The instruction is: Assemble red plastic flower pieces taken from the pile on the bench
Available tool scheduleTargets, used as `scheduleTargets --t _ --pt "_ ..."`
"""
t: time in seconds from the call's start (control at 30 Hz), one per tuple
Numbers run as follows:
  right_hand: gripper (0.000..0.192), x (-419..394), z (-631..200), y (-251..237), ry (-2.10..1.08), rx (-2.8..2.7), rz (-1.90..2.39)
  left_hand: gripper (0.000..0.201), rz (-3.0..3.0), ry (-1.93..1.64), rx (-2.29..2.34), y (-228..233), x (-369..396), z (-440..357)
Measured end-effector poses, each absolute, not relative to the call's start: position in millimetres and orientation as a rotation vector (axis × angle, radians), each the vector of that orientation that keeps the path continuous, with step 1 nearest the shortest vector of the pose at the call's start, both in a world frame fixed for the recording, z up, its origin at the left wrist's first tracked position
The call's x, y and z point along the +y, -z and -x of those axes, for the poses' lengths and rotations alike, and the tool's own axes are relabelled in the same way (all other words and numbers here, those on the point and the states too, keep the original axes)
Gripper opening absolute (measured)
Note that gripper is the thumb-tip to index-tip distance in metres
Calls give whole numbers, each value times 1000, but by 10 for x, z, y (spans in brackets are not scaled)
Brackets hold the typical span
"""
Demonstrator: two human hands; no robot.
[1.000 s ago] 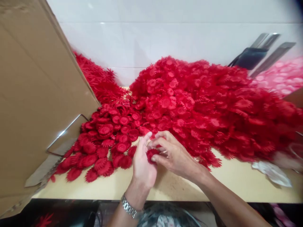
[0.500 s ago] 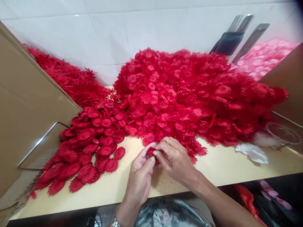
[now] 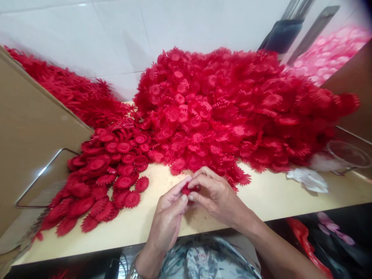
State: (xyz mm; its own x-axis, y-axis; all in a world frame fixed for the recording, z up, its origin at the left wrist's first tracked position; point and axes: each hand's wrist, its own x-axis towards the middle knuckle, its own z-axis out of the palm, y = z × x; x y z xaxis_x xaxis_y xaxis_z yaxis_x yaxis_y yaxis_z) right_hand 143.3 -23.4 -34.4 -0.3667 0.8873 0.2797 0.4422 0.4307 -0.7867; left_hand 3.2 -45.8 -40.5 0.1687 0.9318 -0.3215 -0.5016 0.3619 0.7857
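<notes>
Between my two hands is a small red flower-shaped piece point(image 3: 188, 188) with a toothed edge, partly covered by fingers. My left hand point(image 3: 171, 209) pinches it from the left with thumb and fingertips. From the right, my right hand point(image 3: 213, 193) grips it with thumb and bent fingers. Just behind the hands rises a large heap of red toothed petal discs point(image 3: 203, 116). To the left lies a looser pile of thicker red flower pieces point(image 3: 99, 186), stacked and scattered on the tabletop point(image 3: 162, 178).
Cardboard panels point(image 3: 35, 135) flank the work area, with a metal wire bookend point(image 3: 43, 170) at the left. At right are crumpled white tissue point(image 3: 308, 180), a clear cup point(image 3: 348, 153) and pink petals point(image 3: 334, 52). Red star-shaped pieces point(image 3: 72, 89) lie back left. White tiles point(image 3: 203, 27) stand behind.
The camera view has tilted and shifted slightly, so the heaps sit higher and further left. Both hands stay together on the red piece, with small shifts of the right fingers.
</notes>
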Motion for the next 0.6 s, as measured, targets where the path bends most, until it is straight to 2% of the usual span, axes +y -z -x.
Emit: scheduleTargets --t 0.23,0.43,0.5,0.6 --pt "15 -273 -1378 428 -583 -1927 1127 31 -818 -1137 995 515 -483 -60" --pt "14 -255 -1385 393 -846 -1620 1270 31 -660 -1109 978 485 -471 -63" --pt "10 -99 -1490 295 -653 -1573 1274 26 -614 -1105 1009 437 -462 -52" --pt "12 294 -1769 75 -32 -1682 1316 22 -557 -1098 979 364 -441 -40"
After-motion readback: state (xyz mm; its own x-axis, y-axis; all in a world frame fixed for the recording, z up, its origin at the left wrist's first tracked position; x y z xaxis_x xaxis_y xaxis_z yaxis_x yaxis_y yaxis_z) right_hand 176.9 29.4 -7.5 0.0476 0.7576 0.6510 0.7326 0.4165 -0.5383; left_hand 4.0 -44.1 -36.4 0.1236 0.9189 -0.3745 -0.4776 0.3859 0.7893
